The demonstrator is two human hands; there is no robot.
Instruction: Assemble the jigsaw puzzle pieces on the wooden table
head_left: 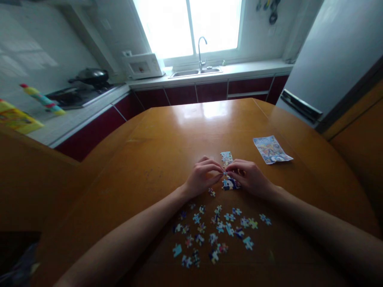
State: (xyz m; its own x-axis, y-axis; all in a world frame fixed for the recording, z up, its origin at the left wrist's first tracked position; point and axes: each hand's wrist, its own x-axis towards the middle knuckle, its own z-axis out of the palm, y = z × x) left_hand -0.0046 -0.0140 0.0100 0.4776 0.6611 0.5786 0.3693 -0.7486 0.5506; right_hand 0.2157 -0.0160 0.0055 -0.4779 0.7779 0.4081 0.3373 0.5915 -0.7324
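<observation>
My left hand (204,175) is closed in a pinch, thumb and fingertips meeting at a small pale puzzle piece (225,173). From the other side my right hand (249,177) pinches at the same spot, its fingertips almost touching the left ones. Beneath them lies a partly joined jigsaw puzzle (230,184), its lower part dark blue and white. The puzzle's lighter upper end shows just beyond the fingers, while my right hand hides much of the middle. A single loose piece (212,192) rests just below my left hand.
Several loose puzzle pieces (220,227) are scattered on the wooden table (167,139) between my forearms. A printed picture sheet (272,150) lies to the right. Beyond the table are a counter with a sink (196,72), a microwave (143,65) and a fridge (332,56).
</observation>
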